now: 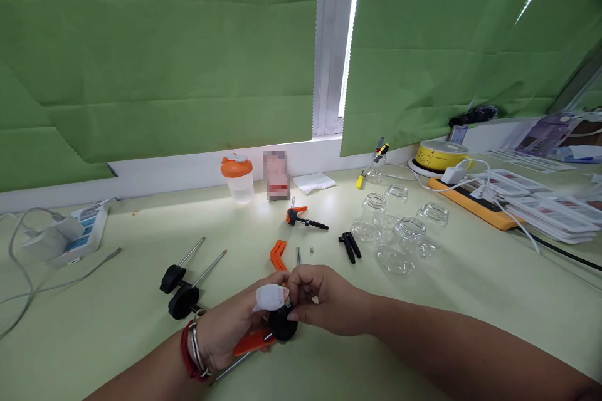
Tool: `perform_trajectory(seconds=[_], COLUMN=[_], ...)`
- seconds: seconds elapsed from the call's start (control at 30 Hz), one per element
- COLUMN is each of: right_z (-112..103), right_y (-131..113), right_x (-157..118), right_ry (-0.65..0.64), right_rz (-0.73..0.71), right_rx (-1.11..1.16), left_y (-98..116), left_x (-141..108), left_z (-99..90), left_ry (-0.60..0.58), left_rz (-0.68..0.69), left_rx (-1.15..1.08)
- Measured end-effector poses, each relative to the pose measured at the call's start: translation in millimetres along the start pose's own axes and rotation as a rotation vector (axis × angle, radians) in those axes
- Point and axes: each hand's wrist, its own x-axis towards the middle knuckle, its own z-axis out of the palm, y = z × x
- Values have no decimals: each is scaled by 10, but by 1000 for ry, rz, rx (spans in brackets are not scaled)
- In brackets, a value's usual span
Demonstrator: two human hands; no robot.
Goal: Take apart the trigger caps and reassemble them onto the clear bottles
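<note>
My left hand (235, 326), its thumb wrapped in white tape, is closed around a black round part (283, 326) with an orange handle (251, 342). A thin metal rod (235, 365) sticks out below that hand. My right hand (324, 301) is in a pinch at the top of the black part; a tiny metal piece shows beside its fingertips, and whether they grip it is hidden. Just beyond my hands lie orange curved pieces (278, 255), a short metal rod (298, 255) and a small metal bit (311, 250).
Two black round parts with rods (183, 301) lie left. Farther off are an orange-and-black assembly (294, 216), black handle pieces (350, 246), several glass jars (404, 244), an orange-lidded shaker bottle (238, 178) and paper (314, 182). Power strips (475, 202) and cables stand at both sides.
</note>
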Motion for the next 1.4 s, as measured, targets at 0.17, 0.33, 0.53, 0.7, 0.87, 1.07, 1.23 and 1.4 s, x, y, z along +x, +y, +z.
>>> perform_trajectory(seconds=[0.17, 0.33, 0.53, 0.7, 0.87, 1.07, 1.23, 1.4], right_z=[5, 11, 12, 20, 27, 25, 30, 24], right_y=[-13, -23, 2, 6, 8, -18, -33, -14], right_x=[5, 1, -1, 2, 5, -2, -5, -4], right_ry=[0, -34, -38, -35, -42, -48, -48, -36], right_rz=[-22, -8, -6, 4, -15, -30, -35, -34], right_rx=[30, 80, 110, 133, 155, 151, 138, 110], left_y=[-16, -25, -17, -14, -21, -34, -42, -49], left_x=[8, 28, 26, 29, 33, 22, 21, 22], left_z=[-15, -20, -23, -59, -71, -69, -76, -92], left_ry=[-24, -2, -3, -30, -31, -8, -16, -3], left_rz=[5, 2, -4, -25, -44, -69, -76, -108], left_rx=[-17, -16, -2, 3, 8, -2, -41, -56])
